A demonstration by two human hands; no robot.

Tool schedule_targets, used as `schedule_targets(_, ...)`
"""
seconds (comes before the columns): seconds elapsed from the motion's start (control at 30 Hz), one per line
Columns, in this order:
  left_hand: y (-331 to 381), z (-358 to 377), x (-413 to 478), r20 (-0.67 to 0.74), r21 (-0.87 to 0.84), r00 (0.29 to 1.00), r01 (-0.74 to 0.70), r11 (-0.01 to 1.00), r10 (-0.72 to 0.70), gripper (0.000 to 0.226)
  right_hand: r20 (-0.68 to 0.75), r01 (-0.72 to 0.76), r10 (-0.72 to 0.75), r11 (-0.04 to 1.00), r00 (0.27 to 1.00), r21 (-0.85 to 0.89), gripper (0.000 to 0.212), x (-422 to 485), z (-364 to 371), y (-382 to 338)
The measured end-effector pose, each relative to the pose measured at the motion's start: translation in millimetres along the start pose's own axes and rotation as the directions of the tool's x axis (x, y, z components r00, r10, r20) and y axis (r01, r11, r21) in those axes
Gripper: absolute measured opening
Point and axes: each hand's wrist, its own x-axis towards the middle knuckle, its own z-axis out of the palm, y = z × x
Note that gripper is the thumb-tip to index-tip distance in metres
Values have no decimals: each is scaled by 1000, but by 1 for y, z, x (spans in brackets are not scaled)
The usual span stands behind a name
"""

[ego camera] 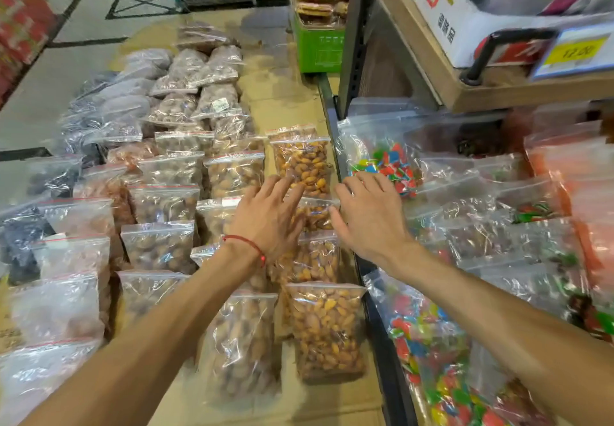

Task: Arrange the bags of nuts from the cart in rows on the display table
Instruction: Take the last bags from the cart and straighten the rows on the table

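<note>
Clear zip bags of nuts lie in rows on the cardboard-covered display table [265, 93]. The rightmost row holds bags of golden-brown nuts [325, 329], one overlapping the other toward the far end. My left hand [269, 213], a red string on its wrist, lies flat with straight fingers on a bag of golden nuts [304, 165] in that row. My right hand [368, 213] hovers with fingers spread at the row's right edge, fingertips touching a bag [317, 216] between the two hands. Neither hand grips anything. No cart is visible.
Right of a dark metal rail [375, 319] lie bags of coloured candy [428, 342] and orange snacks [594, 246]. A wooden shelf [498, 93] with boxes hangs above them. A green crate [319, 47] of biscuits stands at the table's far end. Floor lies to the left.
</note>
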Motion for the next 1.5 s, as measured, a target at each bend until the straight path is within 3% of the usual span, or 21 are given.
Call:
schedule_targets(0.17, -10, 17, 32, 19, -88, 998, 58, 994, -57, 60, 51, -11, 8, 999, 999, 51, 40, 33, 18, 7)
schedule_targets(0.23, -8, 29, 45, 12, -274, 988, 150, 950, -152, 63, 92, -82, 61, 964, 994, 253, 42, 45, 26, 4)
schedule_targets(0.3, -6, 47, 61, 43, -541, 954, 272, 796, -296, 64, 207, -248, 159, 805, 965, 539, 53, 58, 33, -3)
schedule_targets(0.37, -4, 63, 75, 98, -724, 883, 379, 577, -459, 65, 388, -440, 222, 588, 895, 678, 64, 74, 44, -12)
schedule_targets(0.5, 4, 71, 96, 309, -848, 749, 496, 188, -587, 66, 549, -615, 294, 225, 783, 756, 70, 91, 67, -18)
schedule_targets(0.57, 7, 75, 100, 353, -855, 726, 507, 112, -590, 68, 602, -648, 276, 116, 749, 753, 70, 92, 73, -17)
schedule_targets(0.63, 8, 82, 98, 361, -846, 717, 521, 114, -596, 66, 633, -659, 222, 62, 742, 750, 69, 91, 77, -16)
schedule_targets(0.83, 16, 90, 93, 376, -850, 636, 526, 22, -674, 56, 612, -625, 147, 69, 777, 777, 61, 89, 88, -5)
schedule_targets(1.0, 15, 88, 90, 398, -846, 698, 530, 57, -595, 60, 595, -632, 259, 89, 761, 770, 59, 88, 92, -14)
schedule_targets(1.13, 14, 79, 87, 426, -850, 698, 527, 10, -575, 60, 631, -654, 215, 47, 745, 755, 56, 86, 81, -7)
schedule_targets(1.23, 22, 71, 74, 419, -859, 703, 512, -1, -575, 60, 614, -648, 287, 34, 736, 761, 49, 71, 67, -2)
schedule_targets(1.37, 26, 65, 42, 408, -862, 769, 502, 70, -491, 81, 617, -652, 327, -2, 716, 758, 50, 38, 48, -18)
schedule_targets(1.5, 34, 51, 10, 400, -821, 782, 537, 191, -479, 60, 660, -666, 352, -125, 663, 736, 57, 1, 40, -31)
